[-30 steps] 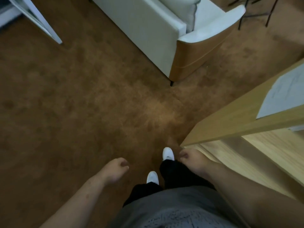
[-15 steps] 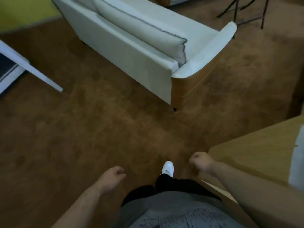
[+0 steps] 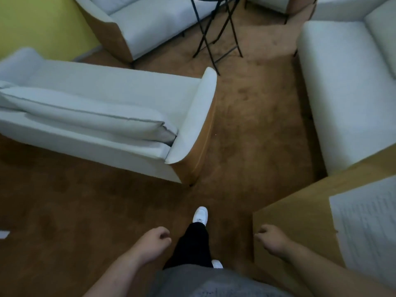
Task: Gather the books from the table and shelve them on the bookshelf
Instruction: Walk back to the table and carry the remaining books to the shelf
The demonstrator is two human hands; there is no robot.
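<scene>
Where the books lie cannot be told; a wooden top (image 3: 300, 215) at lower right carries a white printed sheet (image 3: 368, 228); the right hand (image 3: 271, 237) hangs over its near corner, fingers loosely curled, holding nothing; the left hand (image 3: 155, 239) hangs likewise, empty, above brown carpet (image 3: 246, 136); a white sofa (image 3: 107, 116) stands to the left.

white sofa (image 3: 96, 99) left, on brown carpet (image 3: 252, 129) | second sofa (image 3: 154, 24) beyond it | white seat (image 3: 342, 93) right | black folding legs (image 3: 204, 33) far centre | yellow wall (image 3: 38, 22) far left
</scene>
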